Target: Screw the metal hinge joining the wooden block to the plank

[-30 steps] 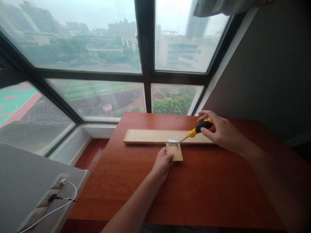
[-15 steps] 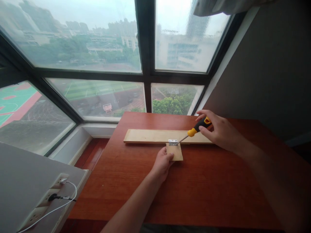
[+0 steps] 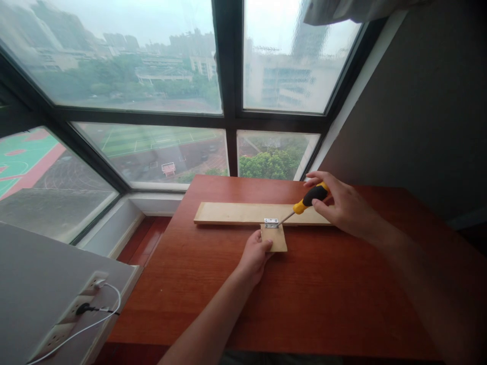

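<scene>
Dark framing crossed the window [image 3: 233, 122] just beyond the table [image 3: 182, 289], whose reddish top ran on in a wide stretch between the long board [image 3: 232, 213] and the near edge, leaving both arms room to move. The board lay crosswise, its left end well inside the table's left edge, its right end hidden behind the right hand [image 3: 340, 205]. That hand's thumb and fingers were closed around the handle of the screwdriver [image 3: 310, 197], which slanted over the board, its long axis running down leftward and its tip toward the person. The left hand [image 3: 255, 256] pinched the small wooden piece [image 3: 274, 241], thumb on top, before the board's near edge. The tip met the right side of the hinge [image 3: 271, 222] at that piece's far edge.
</scene>
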Motion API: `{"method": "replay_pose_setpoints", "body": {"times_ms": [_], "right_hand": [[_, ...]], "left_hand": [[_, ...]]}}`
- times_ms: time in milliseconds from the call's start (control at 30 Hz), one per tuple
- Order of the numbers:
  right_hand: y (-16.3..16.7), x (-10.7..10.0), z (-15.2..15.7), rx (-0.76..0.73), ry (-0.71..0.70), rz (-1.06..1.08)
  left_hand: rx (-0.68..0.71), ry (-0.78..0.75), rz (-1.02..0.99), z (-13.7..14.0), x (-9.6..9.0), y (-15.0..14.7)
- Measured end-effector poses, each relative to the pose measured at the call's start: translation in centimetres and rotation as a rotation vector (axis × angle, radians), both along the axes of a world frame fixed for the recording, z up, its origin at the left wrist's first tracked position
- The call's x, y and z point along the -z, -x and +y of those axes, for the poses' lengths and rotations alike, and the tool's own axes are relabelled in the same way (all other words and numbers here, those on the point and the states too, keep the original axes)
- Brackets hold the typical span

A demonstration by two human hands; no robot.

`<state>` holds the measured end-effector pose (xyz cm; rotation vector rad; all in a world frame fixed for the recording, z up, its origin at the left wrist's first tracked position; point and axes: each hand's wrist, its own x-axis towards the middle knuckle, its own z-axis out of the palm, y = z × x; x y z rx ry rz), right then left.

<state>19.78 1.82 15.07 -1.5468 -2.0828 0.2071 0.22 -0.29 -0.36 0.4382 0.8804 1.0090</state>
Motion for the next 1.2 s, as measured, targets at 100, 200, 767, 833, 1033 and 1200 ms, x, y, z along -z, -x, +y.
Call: {"method": "replay_pose_setpoints", "body": {"times_ms": [100, 200, 767, 833, 1033, 1200], "right_hand": [[0.0, -0.1, 0.0, -0.058, 0.03, 0.064], [0.2, 0.2, 0.1, 0.073, -0.056, -0.079], [1.3, -0.1, 0.1, 0.126, -0.115, -0.238], [1.3, -0.3, 0.0, 0.083, -0.064, -0.187], [1.3, -0.8, -0.1, -0.061, 0.03, -0.048], [1.8, -0.3, 0.0, 0.157, -0.127, -0.276]], "left_hand": [[-0.005, -0.003, -0.003, 0.0, 0.1, 0.0], [-0.004, -0.003, 0.001, 0.0, 0.1, -0.1], [-0.009, 0.006, 0.003, 0.0, -0.1, 0.0], [-0.007, 0.007, 0.004, 0.0, -0.1, 0.0], [0.0, 0.006, 0.008, 0.0, 0.0, 0.0], [-0.005, 0.006, 0.001, 0.0, 0.1, 0.0]]}}
